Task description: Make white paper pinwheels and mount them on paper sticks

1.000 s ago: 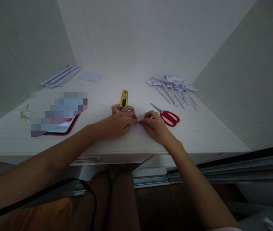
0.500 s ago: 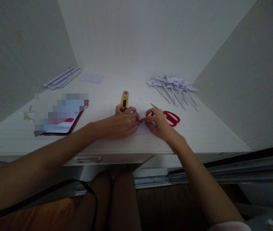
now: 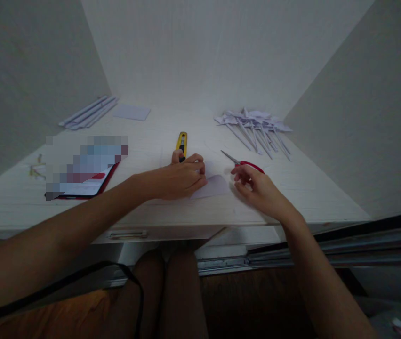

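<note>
Close to the desk's front edge, my left hand (image 3: 185,178) has its fingers closed on a sheet of white paper (image 3: 214,186), one part of which curls up off the desk. A yellow box cutter (image 3: 182,141) lies just behind that hand, its near end partly hidden by the fingers. My right hand (image 3: 253,186) is away from the paper, fingers loosely bent and apart, with nothing seen between them. It covers part of the red handles of the scissors (image 3: 252,165), whose blades point to the back left; whether it touches them I cannot tell.
Several paper pieces with thin rolled stems (image 3: 257,129) lie in a pile at the back right. Rolled paper tubes (image 3: 91,112) and a flat paper piece (image 3: 132,112) are at the back left. A tablet in a red case (image 3: 91,183), partly blurred out, rests left. Walls enclose the desk (image 3: 144,212).
My right hand has let go of the paper and moved right to the scissors. The left hand stays on the paper, whose right part now shows, curling up.
</note>
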`<state>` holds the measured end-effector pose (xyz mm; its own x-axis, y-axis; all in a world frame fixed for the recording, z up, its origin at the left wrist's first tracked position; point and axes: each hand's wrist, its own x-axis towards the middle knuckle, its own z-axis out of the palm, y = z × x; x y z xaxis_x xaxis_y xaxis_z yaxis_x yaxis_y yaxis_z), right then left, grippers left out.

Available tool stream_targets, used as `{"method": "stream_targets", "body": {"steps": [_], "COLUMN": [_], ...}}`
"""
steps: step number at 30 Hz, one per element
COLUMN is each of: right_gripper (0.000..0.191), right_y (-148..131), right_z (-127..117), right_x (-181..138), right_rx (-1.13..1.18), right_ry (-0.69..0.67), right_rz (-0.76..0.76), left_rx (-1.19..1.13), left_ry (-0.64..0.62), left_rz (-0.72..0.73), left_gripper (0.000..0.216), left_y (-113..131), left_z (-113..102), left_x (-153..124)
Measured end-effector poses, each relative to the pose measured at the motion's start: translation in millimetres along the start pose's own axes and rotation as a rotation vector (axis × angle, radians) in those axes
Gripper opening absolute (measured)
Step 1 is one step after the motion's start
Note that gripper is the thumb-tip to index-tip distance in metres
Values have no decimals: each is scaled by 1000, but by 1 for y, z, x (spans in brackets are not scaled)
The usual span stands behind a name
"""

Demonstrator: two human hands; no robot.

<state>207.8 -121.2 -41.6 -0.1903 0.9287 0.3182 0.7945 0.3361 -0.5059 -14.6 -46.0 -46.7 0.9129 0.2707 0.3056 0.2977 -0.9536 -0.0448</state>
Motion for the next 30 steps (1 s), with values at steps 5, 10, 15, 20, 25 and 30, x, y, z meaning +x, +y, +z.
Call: {"method": "stream_targets", "body": {"steps": [5,10,15,20,25,30], "right_gripper": [25,31,34,31,23,19], "right_y": [-13,-24,-22,-28,-37,-33], "right_z": [10,20,24,29,33,39], "right_x": [-21,-24,-24,-26,-26,-19], "right_rx": [40,94,274,330,263,196], "right_ry": [39,79,147,246,285,245], "right_rz": [158,160,200,257,282,195], "left_rx": [-1,-4,-18,-73,-76,-43], "left_ry": [10,1,16,37,45,5], "left_rz": [5,17,17,7,-8,15], "left_gripper": [39,34,35,38,38,38], "left_y": [-1,-4,-5,-5,-5,-6], "left_z": [2,3,4,3,5,4], "left_x": [-1,-3,-3,-4,-4,-4]}}
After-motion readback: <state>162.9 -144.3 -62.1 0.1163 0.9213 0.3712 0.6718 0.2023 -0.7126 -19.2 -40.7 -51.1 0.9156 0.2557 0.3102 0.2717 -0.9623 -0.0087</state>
